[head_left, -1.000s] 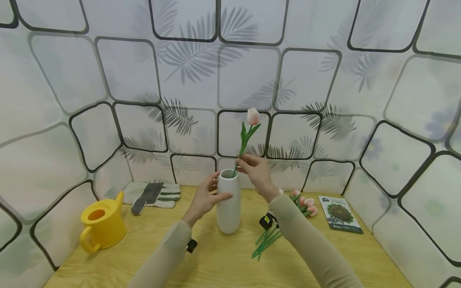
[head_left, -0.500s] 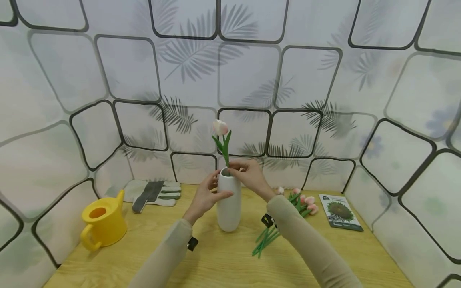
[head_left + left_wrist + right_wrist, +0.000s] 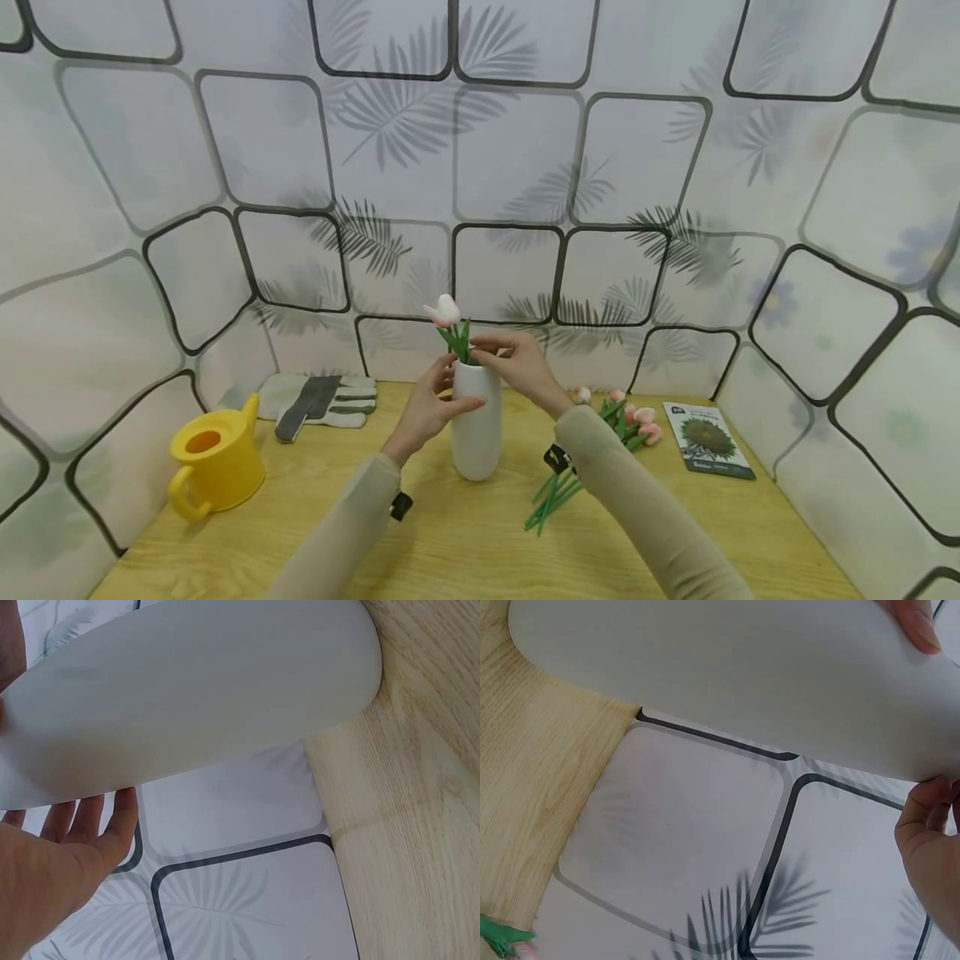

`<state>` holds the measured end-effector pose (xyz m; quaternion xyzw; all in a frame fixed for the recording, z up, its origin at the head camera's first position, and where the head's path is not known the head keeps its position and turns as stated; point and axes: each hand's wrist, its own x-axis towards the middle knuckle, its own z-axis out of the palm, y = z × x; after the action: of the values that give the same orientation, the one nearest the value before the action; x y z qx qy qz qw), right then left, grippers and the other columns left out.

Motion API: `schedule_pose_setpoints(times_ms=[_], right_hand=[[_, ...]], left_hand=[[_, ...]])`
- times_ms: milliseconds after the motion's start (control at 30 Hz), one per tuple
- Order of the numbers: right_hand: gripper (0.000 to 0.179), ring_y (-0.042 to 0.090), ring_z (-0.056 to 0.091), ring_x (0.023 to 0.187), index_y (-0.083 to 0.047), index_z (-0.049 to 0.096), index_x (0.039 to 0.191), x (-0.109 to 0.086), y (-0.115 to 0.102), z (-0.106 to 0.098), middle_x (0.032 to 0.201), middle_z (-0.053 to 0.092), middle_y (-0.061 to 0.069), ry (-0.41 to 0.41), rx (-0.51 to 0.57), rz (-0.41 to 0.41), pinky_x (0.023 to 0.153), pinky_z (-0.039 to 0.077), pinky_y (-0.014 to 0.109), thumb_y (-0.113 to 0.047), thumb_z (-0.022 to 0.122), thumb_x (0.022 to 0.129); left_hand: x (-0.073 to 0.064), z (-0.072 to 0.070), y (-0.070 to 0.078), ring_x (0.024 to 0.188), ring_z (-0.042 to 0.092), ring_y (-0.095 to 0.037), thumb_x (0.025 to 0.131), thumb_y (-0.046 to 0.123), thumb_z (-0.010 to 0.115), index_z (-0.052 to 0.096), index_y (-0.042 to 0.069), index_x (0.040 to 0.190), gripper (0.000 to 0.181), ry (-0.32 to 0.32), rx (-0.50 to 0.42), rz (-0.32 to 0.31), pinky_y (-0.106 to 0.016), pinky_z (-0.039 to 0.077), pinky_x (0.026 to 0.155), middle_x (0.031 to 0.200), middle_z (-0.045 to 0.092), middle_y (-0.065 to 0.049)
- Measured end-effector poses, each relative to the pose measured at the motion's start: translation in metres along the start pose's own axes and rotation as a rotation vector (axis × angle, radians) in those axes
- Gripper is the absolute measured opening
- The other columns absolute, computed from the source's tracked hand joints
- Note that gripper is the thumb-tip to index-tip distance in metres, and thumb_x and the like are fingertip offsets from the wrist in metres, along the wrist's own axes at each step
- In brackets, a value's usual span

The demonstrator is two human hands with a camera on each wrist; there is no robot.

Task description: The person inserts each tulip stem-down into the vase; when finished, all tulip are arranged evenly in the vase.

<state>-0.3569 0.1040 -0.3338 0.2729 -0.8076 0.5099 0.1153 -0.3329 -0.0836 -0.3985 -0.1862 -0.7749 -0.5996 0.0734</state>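
A white vase (image 3: 477,425) stands upright on the wooden table; its side fills much of both wrist views. My left hand (image 3: 431,408) holds it near the top, thumb across the front and fingers round the far side. A pale pink tulip (image 3: 444,310) stands in the vase, leaning left, its green leaves at the rim and its stem hidden inside. My right hand (image 3: 521,367) is at the rim's right side, fingers loosely bent beside the leaves. In the right wrist view, a fingertip (image 3: 930,784) touches the vase near its mouth.
Several pink tulips (image 3: 637,425) lie on the table to the right, partly behind the right forearm. A sunflower seed packet (image 3: 708,442) lies farther right. On the left are a yellow watering can (image 3: 217,467) and gardening gloves (image 3: 322,404). A patterned wall covering (image 3: 510,158) encloses the table.
The tulip has moved left over the vase mouth and sunk down into it. My right hand moved left to the rim, then stayed there as the tulip dropped. My left hand keeps its hold.
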Motion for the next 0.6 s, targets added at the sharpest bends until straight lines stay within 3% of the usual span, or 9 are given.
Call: schedule_pose_setpoints(times_ms=[200,400,600], right_hand=[[0.029,0.017,0.066,0.097,-0.01,0.073,0.116,-0.001,0.0,-0.001,0.109,0.074,0.006,0.005,0.024,0.005,0.08,0.054,0.033,-0.025,0.072,0.091],[0.029,0.018,0.065,0.103,-0.011,0.071,0.12,-0.006,0.001,-0.004,0.114,0.071,0.011,0.021,0.176,0.054,0.089,0.055,0.037,-0.02,0.07,0.092],[0.032,0.014,0.067,0.1,-0.004,0.068,0.122,-0.012,0.002,-0.009,0.113,0.071,0.015,0.037,0.257,0.045,0.084,0.057,0.034,-0.014,0.07,0.092]], left_hand=[[0.001,0.0,-0.002,0.125,0.055,-0.034,0.08,0.039,0.082,0.038,0.028,0.15,0.083,-0.001,0.013,0.0,-0.051,0.052,0.094,0.139,0.052,-0.011],[0.001,0.0,-0.002,0.125,0.054,-0.035,0.078,0.04,0.083,0.038,0.026,0.15,0.085,0.009,0.015,-0.004,-0.052,0.052,0.094,0.138,0.052,-0.012],[0.001,0.0,0.0,0.126,0.054,-0.035,0.079,0.034,0.083,0.038,0.025,0.15,0.084,0.01,0.008,-0.016,-0.053,0.051,0.095,0.139,0.052,-0.013]])
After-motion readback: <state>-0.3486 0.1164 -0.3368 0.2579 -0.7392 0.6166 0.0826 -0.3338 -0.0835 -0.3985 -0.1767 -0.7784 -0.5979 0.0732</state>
